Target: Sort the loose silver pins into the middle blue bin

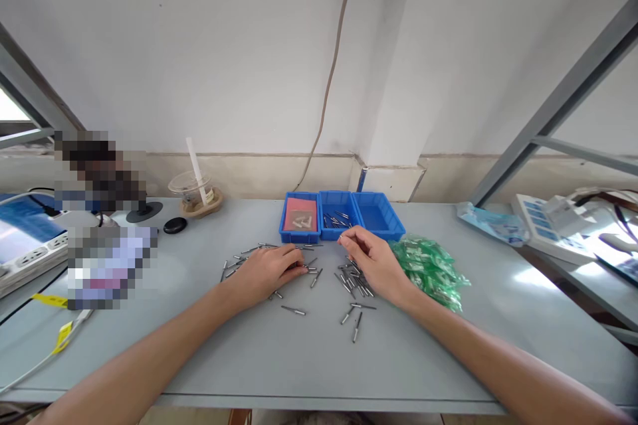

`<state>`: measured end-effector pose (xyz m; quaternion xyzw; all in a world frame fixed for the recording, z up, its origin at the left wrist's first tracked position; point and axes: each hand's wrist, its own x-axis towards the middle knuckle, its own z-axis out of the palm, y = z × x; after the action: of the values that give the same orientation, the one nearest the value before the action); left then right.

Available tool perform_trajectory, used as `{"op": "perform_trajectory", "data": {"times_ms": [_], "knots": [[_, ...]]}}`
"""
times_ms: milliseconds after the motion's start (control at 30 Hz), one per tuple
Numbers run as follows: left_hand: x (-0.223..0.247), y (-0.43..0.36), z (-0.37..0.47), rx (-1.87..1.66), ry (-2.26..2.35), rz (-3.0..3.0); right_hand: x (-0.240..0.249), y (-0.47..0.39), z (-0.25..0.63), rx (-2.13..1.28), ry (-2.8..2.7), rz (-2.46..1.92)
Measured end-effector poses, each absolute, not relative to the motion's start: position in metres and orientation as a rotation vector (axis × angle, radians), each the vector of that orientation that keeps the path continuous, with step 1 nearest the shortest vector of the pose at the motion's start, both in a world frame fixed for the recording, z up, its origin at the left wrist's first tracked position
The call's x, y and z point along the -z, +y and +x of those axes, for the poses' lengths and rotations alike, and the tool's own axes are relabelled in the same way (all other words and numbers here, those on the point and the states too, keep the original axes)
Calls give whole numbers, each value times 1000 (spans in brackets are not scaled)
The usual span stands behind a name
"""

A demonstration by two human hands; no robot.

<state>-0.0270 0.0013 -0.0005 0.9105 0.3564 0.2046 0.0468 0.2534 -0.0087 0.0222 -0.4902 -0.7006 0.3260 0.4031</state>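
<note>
My left hand [272, 271] rests low over a loose spread of small metal pins [294, 311], each with a thin shank and a thicker end. Its fingers are curled, with thumb and forefinger closed beside some pins; whether one is between them is hidden. My right hand [376, 262] is raised slightly in front of the middle blue bin [331, 234], thumb and forefinger pinched together. What the pinch holds is too small to make out. A denser pile of metal pins [351, 282] lies below and left of this hand. More pins lie inside the middle bin.
The left blue bin [300, 238] holds a red card and a small bag. Beside it stands the right blue bin [376, 212]. Green plastic packets [431, 272] lie right of my right hand. A lidded cup [192, 189], a black round object [175, 225] and power strips are farther out.
</note>
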Motion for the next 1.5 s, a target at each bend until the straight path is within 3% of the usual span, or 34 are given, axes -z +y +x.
{"op": "perform_trajectory", "data": {"times_ms": [367, 667, 1233, 1500], "knots": [[-2, 3, -28, -912, 1124, 2959, -22, -9, 254, -913, -1727, -1227], [-10, 2, -26, -910, 1036, 2879, -21, -9, 254, -971, -1646, -1208], [-28, -22, -32, -397, 1105, 2797, -22, -10, 255, -956, -1706, -1169], [-11, -29, -68, -328, 1154, 2802, -20, -9, 256, -937, -1724, -1143]]}}
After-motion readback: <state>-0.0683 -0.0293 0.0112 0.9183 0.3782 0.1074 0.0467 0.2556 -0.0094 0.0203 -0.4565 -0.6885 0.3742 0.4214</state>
